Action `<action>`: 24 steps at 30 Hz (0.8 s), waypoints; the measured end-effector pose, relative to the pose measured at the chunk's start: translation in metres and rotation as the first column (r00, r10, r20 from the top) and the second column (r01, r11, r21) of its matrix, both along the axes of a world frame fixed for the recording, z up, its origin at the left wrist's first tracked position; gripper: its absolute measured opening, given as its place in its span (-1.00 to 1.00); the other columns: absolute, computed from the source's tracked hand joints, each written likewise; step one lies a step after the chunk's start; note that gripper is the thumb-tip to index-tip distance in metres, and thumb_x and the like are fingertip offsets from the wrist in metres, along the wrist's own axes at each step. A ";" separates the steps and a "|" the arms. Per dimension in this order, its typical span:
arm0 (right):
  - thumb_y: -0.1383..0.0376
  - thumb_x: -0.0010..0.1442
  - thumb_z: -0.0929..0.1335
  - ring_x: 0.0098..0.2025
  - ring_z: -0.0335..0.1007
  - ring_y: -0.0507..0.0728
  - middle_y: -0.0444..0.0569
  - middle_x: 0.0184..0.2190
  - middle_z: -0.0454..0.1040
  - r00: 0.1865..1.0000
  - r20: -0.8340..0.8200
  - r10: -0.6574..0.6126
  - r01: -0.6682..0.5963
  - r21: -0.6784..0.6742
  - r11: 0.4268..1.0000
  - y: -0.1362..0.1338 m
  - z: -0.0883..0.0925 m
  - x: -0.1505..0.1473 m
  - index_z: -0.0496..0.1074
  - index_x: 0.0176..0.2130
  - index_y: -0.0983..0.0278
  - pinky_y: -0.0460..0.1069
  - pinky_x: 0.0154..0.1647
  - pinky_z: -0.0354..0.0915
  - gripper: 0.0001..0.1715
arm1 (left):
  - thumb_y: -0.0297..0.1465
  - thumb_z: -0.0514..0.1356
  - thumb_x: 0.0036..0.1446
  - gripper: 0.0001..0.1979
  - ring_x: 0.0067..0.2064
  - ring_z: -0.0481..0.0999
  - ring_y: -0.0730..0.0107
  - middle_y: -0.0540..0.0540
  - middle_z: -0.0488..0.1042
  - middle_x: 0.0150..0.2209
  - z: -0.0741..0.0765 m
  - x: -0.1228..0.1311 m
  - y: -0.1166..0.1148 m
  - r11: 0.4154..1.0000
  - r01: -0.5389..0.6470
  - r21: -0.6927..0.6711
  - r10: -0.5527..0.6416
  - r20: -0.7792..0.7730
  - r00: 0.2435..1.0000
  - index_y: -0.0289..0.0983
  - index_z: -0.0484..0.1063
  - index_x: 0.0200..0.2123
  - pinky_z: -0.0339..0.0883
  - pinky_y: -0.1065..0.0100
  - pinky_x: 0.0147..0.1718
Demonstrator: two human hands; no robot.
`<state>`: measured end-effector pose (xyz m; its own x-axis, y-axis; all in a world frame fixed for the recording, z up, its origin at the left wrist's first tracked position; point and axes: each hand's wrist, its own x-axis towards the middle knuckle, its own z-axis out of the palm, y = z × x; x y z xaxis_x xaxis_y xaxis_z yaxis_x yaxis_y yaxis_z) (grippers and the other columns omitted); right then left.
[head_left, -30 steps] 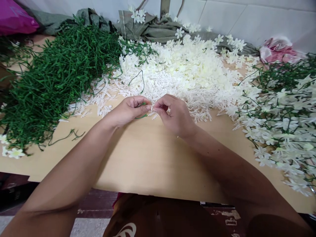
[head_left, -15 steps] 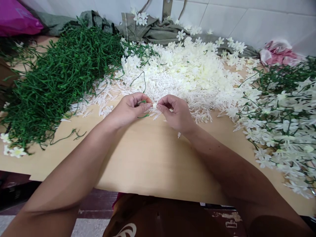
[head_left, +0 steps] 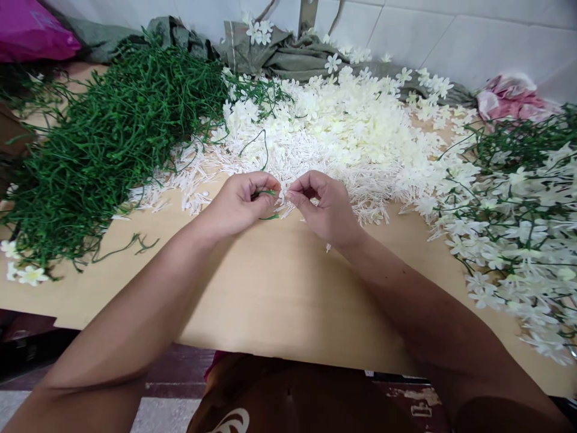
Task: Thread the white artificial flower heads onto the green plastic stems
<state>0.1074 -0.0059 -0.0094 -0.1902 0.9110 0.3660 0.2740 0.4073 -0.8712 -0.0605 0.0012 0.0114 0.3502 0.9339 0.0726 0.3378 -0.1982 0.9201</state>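
Observation:
My left hand (head_left: pixel 247 201) pinches a green plastic stem (head_left: pixel 269 217), whose ends stick out past the fingers. Thumb and forefinger of my right hand (head_left: pixel 321 204) are closed on a small white artificial flower (head_left: pixel 283 191), right at the tips of the left fingers. Where stem and flower meet is too small and partly covered to make out. Just beyond both hands lies a heap of white flower pieces (head_left: pixel 356 120) with thin white stalks (head_left: pixel 306 153) toward me. A bent green stem (head_left: pixel 265 147) rests on it.
A large pile of green stems (head_left: pixel 121 132) lies to the left. White flowers on green stems (head_left: pixel 518 234) cover the right side of the table (head_left: pixel 270 288). Grey-green sacking (head_left: pixel 288 57), a magenta bag (head_left: pixel 36 33) and a pink-white plastic bag (head_left: pixel 516 99) lie along the back.
The left fingers have shifted slightly, and the green stem in them has moved a little to the right, closer to the flower. The right hand stays nearly in place.

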 end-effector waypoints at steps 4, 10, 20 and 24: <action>0.34 0.10 0.36 -0.42 0.26 -0.03 -0.16 -0.46 0.33 0.998 0.016 -0.056 0.054 0.090 0.995 -0.002 -0.002 -0.001 0.29 -0.41 0.26 -0.09 -0.41 0.27 -0.87 | -0.46 0.11 -0.11 -0.91 -0.57 0.16 0.63 0.07 0.26 -0.59 -0.002 -0.002 0.002 0.999 -0.002 0.037 0.004 -0.033 0.999 -0.33 0.37 -0.46 0.04 0.52 -0.60; 0.16 0.12 0.39 -0.27 0.26 0.06 -0.08 -0.39 0.31 0.978 0.164 -0.132 0.080 0.289 0.954 -0.008 0.000 -0.001 0.25 -0.41 0.23 -0.01 -0.28 0.33 -0.72 | -0.46 0.09 -0.12 -0.94 -0.57 0.13 0.63 0.09 0.23 -0.61 -0.004 -0.001 0.001 0.988 -0.023 0.150 0.041 -0.120 0.992 -0.32 0.32 -0.48 0.03 0.53 -0.60; 0.23 0.15 0.34 -0.38 0.28 0.01 -0.11 -0.47 0.33 0.999 0.026 -0.046 0.047 -0.044 0.998 -0.001 -0.009 -0.002 0.26 -0.45 0.25 -0.07 -0.43 0.27 -0.79 | -0.45 0.06 -0.09 -0.87 -0.55 0.24 0.54 0.05 0.35 -0.58 -0.003 0.002 -0.008 0.957 0.001 0.289 0.093 -0.311 0.946 -0.31 0.39 -0.43 0.06 0.46 -0.54; 0.27 0.13 0.35 -0.48 0.26 -0.02 -0.16 -0.55 0.34 0.999 -0.020 -0.028 0.024 -0.180 0.983 0.001 -0.010 -0.001 0.25 -0.48 0.25 -0.06 -0.45 0.24 -0.78 | -0.42 0.08 -0.07 -0.84 -0.51 0.30 0.46 0.00 0.42 -0.54 0.000 0.006 -0.010 0.932 0.017 0.361 0.163 -0.463 0.871 -0.28 0.42 -0.40 0.06 0.41 -0.51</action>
